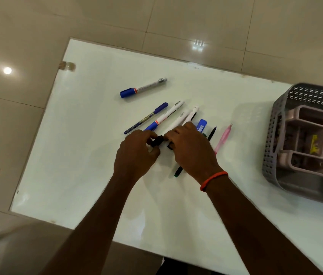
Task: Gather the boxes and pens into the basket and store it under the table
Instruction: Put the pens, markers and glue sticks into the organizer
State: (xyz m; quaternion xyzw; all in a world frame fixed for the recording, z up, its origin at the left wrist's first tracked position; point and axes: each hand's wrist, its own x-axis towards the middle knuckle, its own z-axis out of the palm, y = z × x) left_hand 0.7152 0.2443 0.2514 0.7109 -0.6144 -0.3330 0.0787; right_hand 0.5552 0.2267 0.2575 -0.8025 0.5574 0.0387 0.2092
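Several pens lie in a loose row in the middle of the white table [89,155]. A blue-capped marker [142,87] lies apart, farther back. Within the row are a dark blue pen [146,118], white markers [173,116], a thin black pen [212,132] and a pink pen [224,137]. My left hand [136,153] pinches the black end of a pen at the row's near side. Over the near ends of the white markers lies my right hand [192,149], fingers curled onto them. The grey perforated basket [272,139] stands at the right edge, holding a pink compartment box [313,141].
The table's near edge runs diagonally below my forearms, and its far edge borders glossy beige floor tiles [37,46]. A green-ended pen [178,171] sticks out under my right wrist. Open table surface lies between the pens and the basket.
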